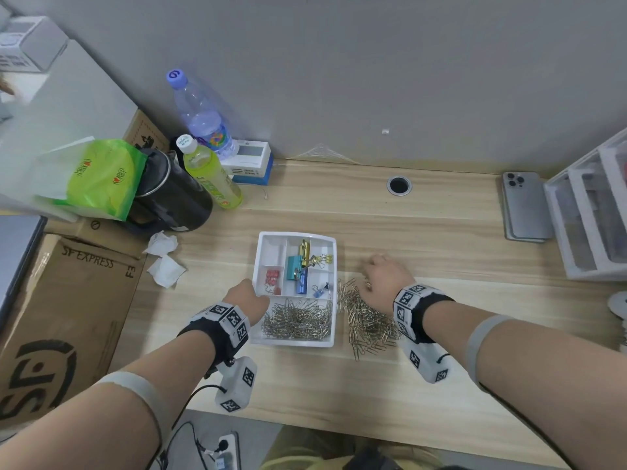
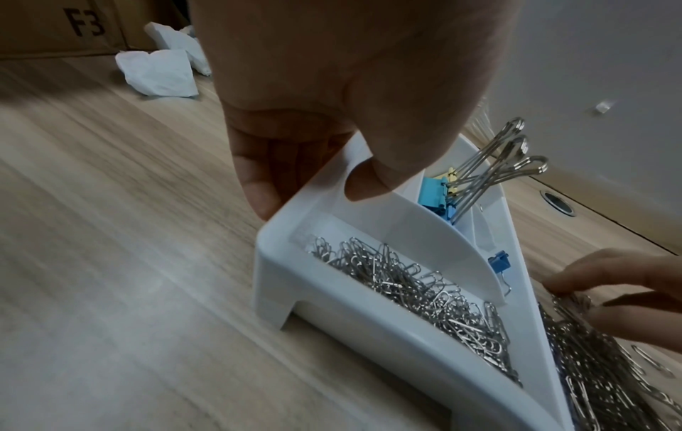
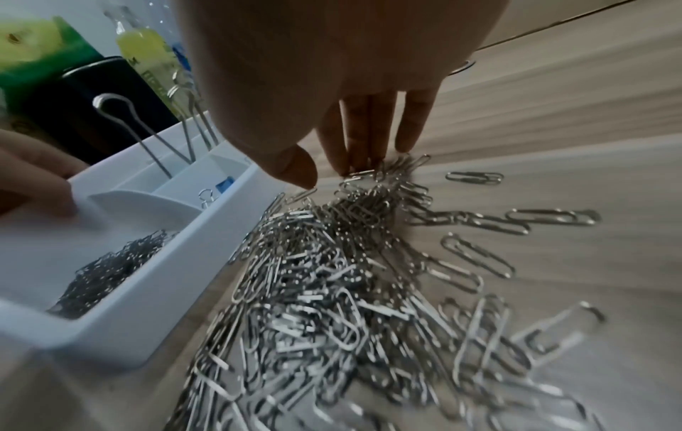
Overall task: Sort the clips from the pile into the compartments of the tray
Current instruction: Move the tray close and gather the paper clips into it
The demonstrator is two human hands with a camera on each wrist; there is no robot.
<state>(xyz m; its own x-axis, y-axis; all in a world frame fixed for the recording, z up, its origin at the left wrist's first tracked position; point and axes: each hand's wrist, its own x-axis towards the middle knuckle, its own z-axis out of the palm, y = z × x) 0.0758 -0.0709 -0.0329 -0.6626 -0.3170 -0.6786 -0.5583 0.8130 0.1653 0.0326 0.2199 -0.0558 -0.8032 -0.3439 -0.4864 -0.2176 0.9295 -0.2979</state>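
A white compartment tray (image 1: 298,343) sits mid-desk. Its near compartment holds silver paper clips (image 1: 298,320). The upper compartments hold teal (image 1: 294,268), gold (image 1: 307,252), blue (image 1: 301,283) and small red (image 1: 272,278) binder clips. My left hand (image 1: 249,298) grips the tray's left wall (image 2: 332,294), thumb inside and fingers outside. A loose pile of paper clips (image 1: 368,320) lies on the desk against the tray's right side. My right hand (image 3: 328,175) reaches over the pile (image 3: 332,277), its straight fingertips touching the far end and the thumb apart.
Crumpled tissues (image 1: 164,257) lie left of the tray, beside a cardboard box (image 1: 68,317). A black mug (image 1: 173,198), two bottles (image 1: 212,176) and a green bag (image 1: 101,174) stand at the back left. A phone (image 1: 524,205) and plastic drawers (image 1: 590,215) are at the right.
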